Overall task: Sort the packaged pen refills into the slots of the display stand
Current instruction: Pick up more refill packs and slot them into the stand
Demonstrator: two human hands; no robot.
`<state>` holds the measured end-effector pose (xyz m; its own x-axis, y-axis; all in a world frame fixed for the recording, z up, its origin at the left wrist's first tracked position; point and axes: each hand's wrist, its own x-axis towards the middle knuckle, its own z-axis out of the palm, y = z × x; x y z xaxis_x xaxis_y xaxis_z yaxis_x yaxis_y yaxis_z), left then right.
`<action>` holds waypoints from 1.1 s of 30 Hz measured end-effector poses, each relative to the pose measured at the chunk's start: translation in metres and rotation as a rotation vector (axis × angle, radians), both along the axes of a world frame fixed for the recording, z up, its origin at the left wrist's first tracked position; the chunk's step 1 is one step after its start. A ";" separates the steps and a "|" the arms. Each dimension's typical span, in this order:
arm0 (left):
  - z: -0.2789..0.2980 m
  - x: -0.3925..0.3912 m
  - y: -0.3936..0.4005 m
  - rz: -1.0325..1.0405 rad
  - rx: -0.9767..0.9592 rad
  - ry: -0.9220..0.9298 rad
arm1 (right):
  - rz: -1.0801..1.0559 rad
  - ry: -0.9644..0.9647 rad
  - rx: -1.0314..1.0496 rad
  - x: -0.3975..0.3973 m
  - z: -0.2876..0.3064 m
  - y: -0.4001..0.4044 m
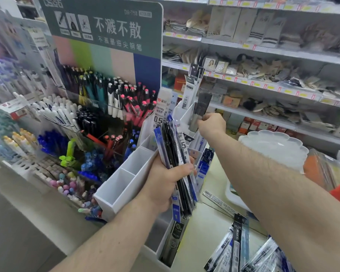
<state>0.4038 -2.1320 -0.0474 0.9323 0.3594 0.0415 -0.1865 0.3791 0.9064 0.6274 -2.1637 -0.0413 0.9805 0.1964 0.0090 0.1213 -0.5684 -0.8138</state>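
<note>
One dark refill pack pinched in the right hand, long axis upright, right over the display stand back slot; left hand grips the bundle.

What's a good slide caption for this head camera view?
Left hand grips refill packs; right hand slots one pack into white stand.

A stationery shop — price-tagged shelves of goods, pen displays beside them.

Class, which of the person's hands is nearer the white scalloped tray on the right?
Right. The right hand is just left of the scalloped tray, pinching a packet; the left hand is lower and further left, gripping a refill bundle.
</note>
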 end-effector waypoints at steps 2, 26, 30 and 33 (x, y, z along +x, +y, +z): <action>0.000 0.000 0.000 -0.004 0.009 -0.005 | 0.016 -0.004 -0.027 0.003 -0.001 0.000; -0.015 -0.001 0.002 -0.188 0.133 0.058 | 0.202 0.178 0.600 -0.187 0.027 -0.112; -0.017 0.000 0.001 -0.240 0.120 0.071 | 0.217 0.115 0.532 -0.186 0.022 -0.110; -0.016 0.000 0.002 -0.266 0.117 0.104 | 0.200 0.111 0.537 -0.186 0.017 -0.111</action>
<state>0.4035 -2.1305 -0.0630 0.9944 0.1002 -0.0328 0.0019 0.2937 0.9559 0.4418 -2.2750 -0.0244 0.9257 0.3739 0.0575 0.0808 -0.0470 -0.9956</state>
